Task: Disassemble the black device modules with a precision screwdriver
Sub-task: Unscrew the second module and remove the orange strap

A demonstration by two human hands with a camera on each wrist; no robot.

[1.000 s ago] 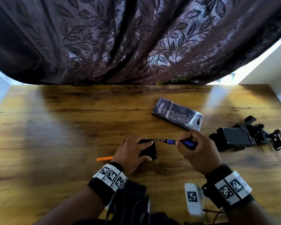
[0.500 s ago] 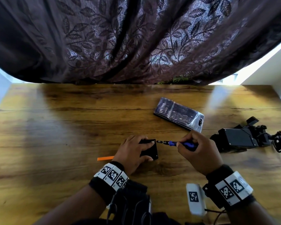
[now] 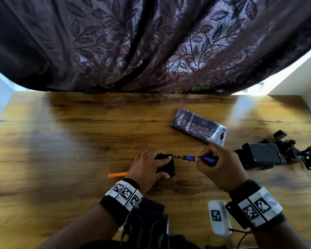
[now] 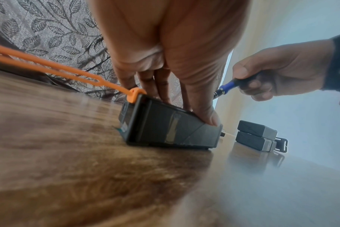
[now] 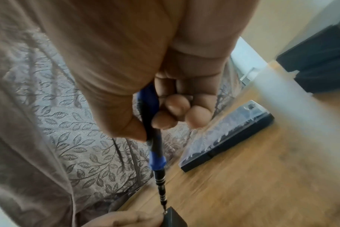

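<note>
Pinched between right hand [image 3: 221, 164] thumb and curled fingers, the screwdriver [image 3: 196, 158] meets the far right corner of the black module [image 3: 166, 165], which lies on the table [image 3: 61, 150] (orange strap attached) under the left hand [image 3: 147, 169], fingers pressing flat.

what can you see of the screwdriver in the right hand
The precision screwdriver is slim, with a blue and black handle and a dark, ringed metal shaft. It lies nearly level above the table, pointing toward the person's left. The right hand pinches its handle between thumb and curled fingers. Its tip meets the upper corner of the black module that the left hand steadies.
</note>
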